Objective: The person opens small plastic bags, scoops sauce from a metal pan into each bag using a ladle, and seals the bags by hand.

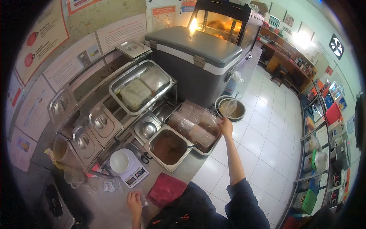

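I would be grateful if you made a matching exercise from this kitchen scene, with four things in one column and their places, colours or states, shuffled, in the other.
Column 1
1. Cloth
2. Round bowl
3. Cooler box
4. Square pan nearest the cloth

Column 2
A. Lid down, in front of the lit glass cabinet
B. Holding a brown liquid
C. Red, lying on the counter
D. On the kitchen scale

Right pairs: 1-C, 2-D, 3-A, 4-B.

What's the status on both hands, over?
Left hand holding small clear bag. Right hand at wrapped packets, grip unclear. Red cloth beside left hand.
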Action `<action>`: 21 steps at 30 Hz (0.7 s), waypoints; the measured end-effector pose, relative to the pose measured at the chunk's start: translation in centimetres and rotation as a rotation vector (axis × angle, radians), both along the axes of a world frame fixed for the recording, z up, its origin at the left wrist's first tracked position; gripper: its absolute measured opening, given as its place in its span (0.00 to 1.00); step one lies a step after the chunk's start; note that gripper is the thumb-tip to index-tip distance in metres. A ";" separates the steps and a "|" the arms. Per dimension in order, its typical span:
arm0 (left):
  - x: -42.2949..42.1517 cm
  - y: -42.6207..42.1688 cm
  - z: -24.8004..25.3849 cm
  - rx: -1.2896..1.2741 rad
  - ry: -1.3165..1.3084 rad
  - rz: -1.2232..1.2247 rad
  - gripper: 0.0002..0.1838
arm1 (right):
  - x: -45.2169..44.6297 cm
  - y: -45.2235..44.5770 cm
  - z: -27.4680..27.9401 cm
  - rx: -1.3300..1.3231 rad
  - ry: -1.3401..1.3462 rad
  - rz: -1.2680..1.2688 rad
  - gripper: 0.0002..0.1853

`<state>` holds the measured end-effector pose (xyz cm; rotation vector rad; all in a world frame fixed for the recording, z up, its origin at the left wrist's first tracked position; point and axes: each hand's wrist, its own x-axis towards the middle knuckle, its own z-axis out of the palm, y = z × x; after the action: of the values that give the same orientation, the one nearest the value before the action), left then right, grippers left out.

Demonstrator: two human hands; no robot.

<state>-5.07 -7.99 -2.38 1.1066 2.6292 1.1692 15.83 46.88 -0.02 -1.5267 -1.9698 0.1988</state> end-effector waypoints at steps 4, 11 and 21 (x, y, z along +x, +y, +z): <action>-0.5 0.9 2.1 0.104 0.091 0.069 0.05 | 0.7 1.2 0.0 -0.454 0.422 0.277 0.11; -1.1 4.9 8.1 0.366 0.009 -0.024 0.08 | 0.4 -1.6 1.5 0.098 -0.115 0.035 0.17; 3.1 14.9 13.2 0.768 -1.024 -0.339 0.03 | -4.8 -25.3 12.8 -0.994 0.771 1.140 0.21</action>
<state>-2.00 6.92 10.87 0.6375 1.2032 1.9815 10.99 21.60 12.80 -0.3386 -1.8343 2.0866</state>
